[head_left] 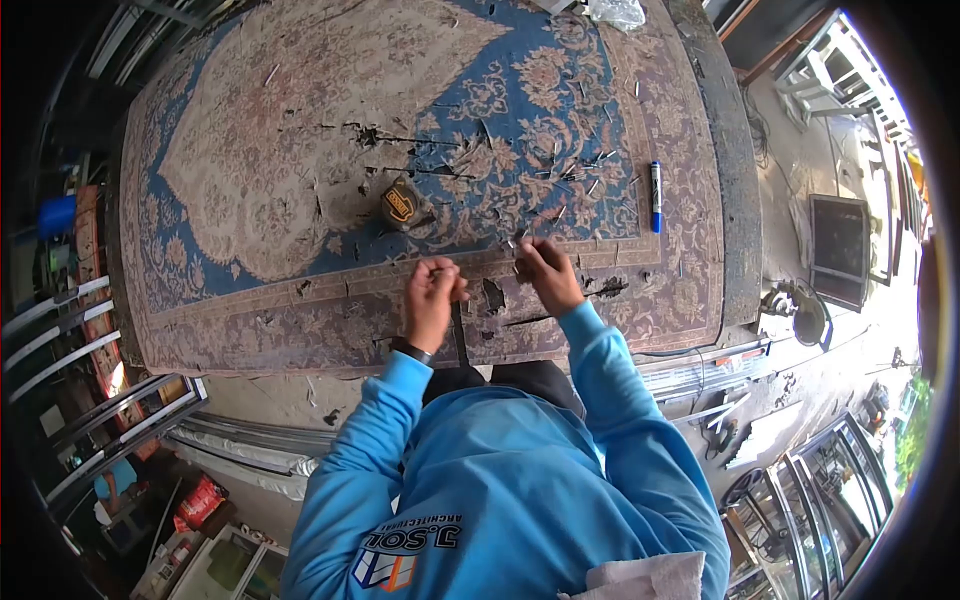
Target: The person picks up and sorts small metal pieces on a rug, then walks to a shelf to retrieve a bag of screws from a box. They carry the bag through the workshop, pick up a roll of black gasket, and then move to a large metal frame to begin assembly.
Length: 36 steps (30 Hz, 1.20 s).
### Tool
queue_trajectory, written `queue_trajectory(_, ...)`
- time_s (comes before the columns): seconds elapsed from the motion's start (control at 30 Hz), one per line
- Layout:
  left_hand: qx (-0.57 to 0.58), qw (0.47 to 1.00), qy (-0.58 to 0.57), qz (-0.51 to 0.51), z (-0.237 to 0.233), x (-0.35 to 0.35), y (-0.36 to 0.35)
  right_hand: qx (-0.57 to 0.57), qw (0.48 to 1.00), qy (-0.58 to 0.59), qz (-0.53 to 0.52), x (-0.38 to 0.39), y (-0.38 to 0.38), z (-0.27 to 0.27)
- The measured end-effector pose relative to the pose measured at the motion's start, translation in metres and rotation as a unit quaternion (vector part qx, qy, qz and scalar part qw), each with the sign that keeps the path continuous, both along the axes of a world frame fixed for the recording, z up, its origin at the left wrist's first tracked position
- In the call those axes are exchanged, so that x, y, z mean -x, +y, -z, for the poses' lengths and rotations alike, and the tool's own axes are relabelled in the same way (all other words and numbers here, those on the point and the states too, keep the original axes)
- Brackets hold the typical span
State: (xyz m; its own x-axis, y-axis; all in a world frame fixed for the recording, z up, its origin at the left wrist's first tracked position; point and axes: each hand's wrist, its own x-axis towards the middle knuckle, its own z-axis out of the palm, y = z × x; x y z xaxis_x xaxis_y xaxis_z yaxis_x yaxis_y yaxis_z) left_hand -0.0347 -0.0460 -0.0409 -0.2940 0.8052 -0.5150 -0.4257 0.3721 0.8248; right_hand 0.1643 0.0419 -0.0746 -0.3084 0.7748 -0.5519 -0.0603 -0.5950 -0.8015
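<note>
My left hand [434, 300] is over the near border of the worn patterned carpet [330, 100], its fingers curled together; what they hold, if anything, is hidden. To its right, my right hand [547, 275] pinches a small metallic piece [517, 243] between thumb and fingers, too small to identify. The two hands are apart. Beyond them on the carpet stands a dark round container [401, 205] with a yellow and orange label. Thin dark slivers [568, 172] lie scattered over the blue part of the carpet.
A blue and white marker [656, 198] lies near the carpet's right edge. Clear plastic wrapping [614, 12] is at the far edge. Metal frames [800, 510] stand at lower right, more lengths at lower left. A person's blue sleeve [118, 480] shows at far lower left.
</note>
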Motion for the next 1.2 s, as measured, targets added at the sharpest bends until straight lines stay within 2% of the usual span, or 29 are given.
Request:
queue_trajectory(0.03,-0.062,0.994,0.079,0.031,-0.002,-0.019,-0.002,0.1,0.989,0.094,0.06,-0.008,-0.012,-0.01)
queue_trajectory(0.07,-0.096,0.986,0.116,0.069,-0.011,-0.038,0.001,0.197,0.955,0.186,0.12,-0.015,-0.022,-0.015)
queue_trajectory(0.1,-0.174,0.943,0.248,0.141,-0.031,-0.05,0.011,0.278,0.904,0.295,0.136,-0.019,-0.031,0.002)
queue_trajectory(0.13,-0.248,0.87,0.372,0.21,-0.045,-0.057,0.021,0.301,0.889,0.301,0.17,-0.019,-0.033,0.003)
queue_trajectory(0.2,-0.198,0.878,0.388,0.198,-0.027,-0.061,0.033,0.346,0.853,0.311,0.236,-0.016,-0.034,0.002)
queue_trajectory(0.23,-0.175,0.88,0.396,0.194,-0.015,-0.061,0.043,0.281,0.907,0.243,0.199,-0.019,-0.031,0.002)
queue_trajectory(0.27,-0.183,0.861,0.435,0.191,-0.005,-0.056,0.055,0.215,0.948,0.17,0.161,-0.023,-0.028,0.002)
queue_trajectory(0.33,-0.274,0.761,0.544,0.225,0.02,-0.046,0.074,0.07,0.994,0.017,0.079,-0.03,-0.014,0.007)
queue_trajectory(0.37,-0.24,0.775,0.502,0.299,0.035,-0.038,0.074,-0.136,0.979,-0.151,0.001,-0.027,-0.006,0.021)
queue_trajectory(0.4,-0.226,0.787,0.5,0.282,0.035,-0.038,0.073,-0.24,0.947,-0.213,-0.028,-0.023,-0.001,0.022)
queue_trajectory(0.47,-0.207,0.806,0.499,0.243,0.033,-0.04,0.075,-0.441,0.832,-0.327,-0.079,-0.012,0.02,0.023)
queue_trajectory(0.5,-0.124,0.877,0.416,0.208,0.037,-0.04,0.07,-0.397,0.813,-0.374,-0.201,-0.006,0.027,0.023)
queue_trajectory(0.53,-0.119,0.906,0.367,0.173,0.041,-0.035,0.064,-0.39,0.743,-0.462,-0.287,0.0,0.027,0.023)
queue_trajectory(0.6,-0.103,0.929,0.327,0.139,0.024,-0.032,0.054,-0.363,0.746,-0.471,-0.3,0.008,0.029,0.027)
queue_trajectory(0.7,-0.106,0.94,0.308,0.106,-0.001,-0.037,0.05,-0.284,0.876,-0.322,-0.219,-0.01,0.04,0.052)
queue_trajectory(0.73,-0.083,0.957,0.26,0.096,-0.014,-0.046,0.05,-0.138,0.978,-0.037,-0.154,-0.022,0.036,0.055)
queue_trajectory(0.77,-0.123,0.951,0.265,0.103,-0.015,-0.055,0.052,0.002,0.989,0.115,-0.096,-0.035,0.031,0.046)
queue_trajectory(0.8,-0.157,0.943,0.274,0.104,-0.016,-0.063,0.05,0.149,0.953,0.262,-0.044,-0.044,0.023,0.027)
queue_trajectory(0.87,-0.193,0.931,0.25,0.183,-0.045,-0.079,0.052,0.224,0.934,0.278,0.021,-0.037,0.007,-0.007)
queue_trajectory(0.93,-0.305,0.784,0.495,0.219,-0.049,-0.079,0.059,0.273,0.914,0.263,0.143,-0.018,-0.001,-0.029)
queue_trajectory(0.97,-0.277,0.806,0.486,0.194,-0.05,-0.071,0.062,0.309,0.884,0.319,0.146,-0.029,-0.005,0.009)
queue_trajectory(1.07,-0.193,0.868,0.441,0.123,-0.045,-0.027,0.089,0.27,0.885,0.369,0.092,-0.045,0.0,0.013)
queue_trajectory(1.1,-0.174,0.885,0.424,0.084,-0.03,0.005,0.106,0.255,0.914,0.297,0.105,-0.048,0.002,0.0)
queue_trajectory(1.13,-0.197,0.849,0.489,0.046,-0.014,0.044,0.126,0.254,0.917,0.28,0.128,-0.053,0.003,0.0)
queue_trajectory(1.2,-0.131,0.808,0.574,-0.003,0.014,0.118,0.162,0.231,0.935,0.251,0.1,-0.073,0.008,-0.001)
